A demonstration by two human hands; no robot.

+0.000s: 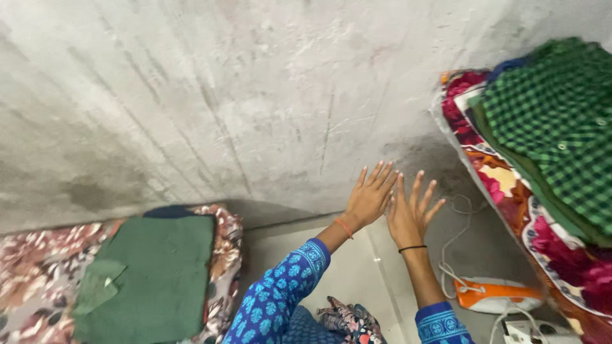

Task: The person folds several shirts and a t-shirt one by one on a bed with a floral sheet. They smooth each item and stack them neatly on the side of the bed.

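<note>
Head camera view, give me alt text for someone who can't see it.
Two empty hands, the left hand and right hand, are raised side by side with fingers spread before a grey concrete wall. A folded green cloth lies on floral bedding at lower left; a green checked shirt tops a pile at right, with an orange and white iron on the floor.

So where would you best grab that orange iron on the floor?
Probably by the handle along the top of the iron, coming from above. It lies flat by the wall, its white cord trailing off the near end. Both hands, left and right, are empty and raised with fingers spread.
</note>
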